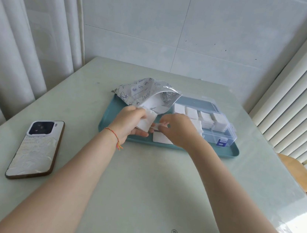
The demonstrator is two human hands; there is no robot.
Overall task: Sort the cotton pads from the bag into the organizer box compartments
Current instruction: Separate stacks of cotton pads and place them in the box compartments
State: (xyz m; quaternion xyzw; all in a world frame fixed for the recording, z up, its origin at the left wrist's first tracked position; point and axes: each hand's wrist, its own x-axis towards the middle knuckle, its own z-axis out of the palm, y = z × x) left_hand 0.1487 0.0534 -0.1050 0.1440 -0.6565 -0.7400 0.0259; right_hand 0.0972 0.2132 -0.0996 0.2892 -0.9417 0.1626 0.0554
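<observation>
A silver printed bag [147, 94] lies open on the teal tray [229, 152], its mouth facing me. My left hand [130, 122] grips a stack of white cotton pads [147, 124] just below the bag's mouth. My right hand [176, 128] pinches a single pad [159, 125] off that stack. Another pad [160, 138] lies flat on the tray under my hands. To the right stands the clear organizer box [221, 137], lid open, with stacks of pads [204, 116] in its back compartments.
A phone [35, 149] lies face down on the pale green table [140, 182] at the left. Curtains hang at the left, blinds at the right. A wooden chair [300, 173] stands beside the table's right edge.
</observation>
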